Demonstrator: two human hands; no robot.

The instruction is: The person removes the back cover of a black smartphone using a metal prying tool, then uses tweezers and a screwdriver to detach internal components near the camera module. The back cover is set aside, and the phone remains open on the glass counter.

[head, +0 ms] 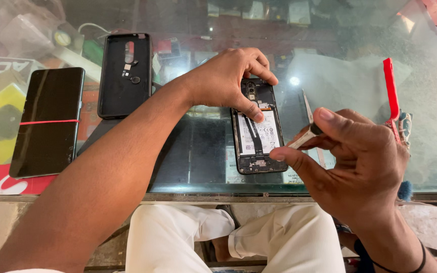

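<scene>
1. Opened phone (256,132), back off and battery bare, lies flat on the glass counter (360,76).
2. Left hand (228,78) pins the phone's upper end; thumb on battery, fingers curled over the top edge.
3. Right hand (360,162), just right of the phone, pinches a tool (307,134) between thumb and fingers.
4. Case (125,73) and second phone (46,121) lie well left.

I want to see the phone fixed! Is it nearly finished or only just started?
Somewhere in the middle. Done: the opened phone lies on the glass counter with its back off and battery showing, and the black case is set aside. In hand: the left hand steadies the phone while the right hand holds a thin tool. Left: the phone is not closed up yet.
</scene>
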